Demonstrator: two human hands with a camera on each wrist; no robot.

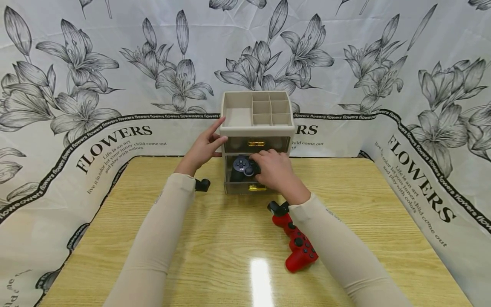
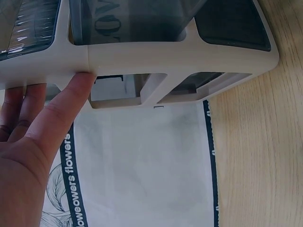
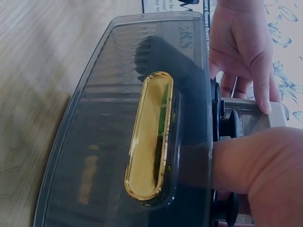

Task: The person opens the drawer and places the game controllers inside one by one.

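Note:
A small beige drawer cabinet [image 1: 257, 131] stands at the back of the table, its lower smoky drawer [image 1: 235, 188] pulled out. Inside that drawer is a dark game controller [image 1: 241, 164], tilted up with its direction pad and a thumbstick showing. My right hand [image 1: 275, 171] reaches into the drawer and grips the controller's right side; its fingertips are partly hidden. In the right wrist view the thumb passes behind the drawer front, beside the thumbsticks [image 3: 230, 124]. My left hand [image 1: 202, 150] rests against the cabinet's left side with fingers extended, touching the frame [image 2: 128, 56].
A red game controller [image 1: 300, 251] lies on the table in front, partly beneath my right forearm. The upper drawer [image 1: 239, 145] is closed, and compartments [image 1: 238, 114] top the cabinet. Gold handles [image 3: 149, 137] mark the drawers. A flowered cloth [image 1: 184, 136] hangs round the table.

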